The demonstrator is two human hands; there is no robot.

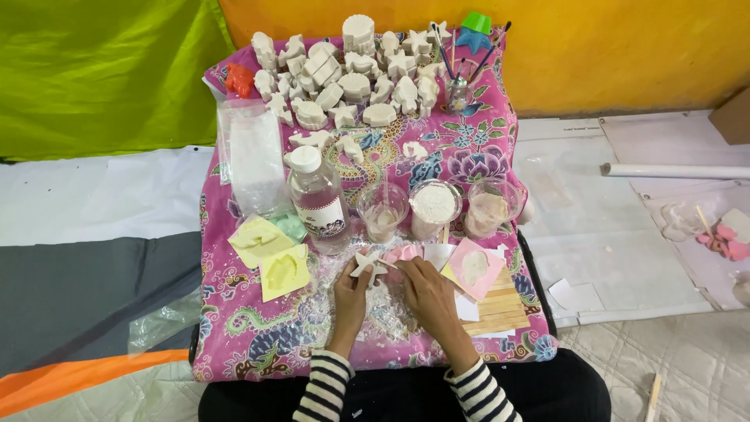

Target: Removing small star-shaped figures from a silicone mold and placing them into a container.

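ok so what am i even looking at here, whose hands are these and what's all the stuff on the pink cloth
This is one picture from a camera worn on a person's head, looking down at their own two bare hands. The left hand holds a small white star-shaped cast; the right hand is touching it, apparently with a thin tool. On the patterned pink cloth lie yellow moulds, a pink mould, a clear bottle, three plastic cups and, at the far edge, many white cast figures.
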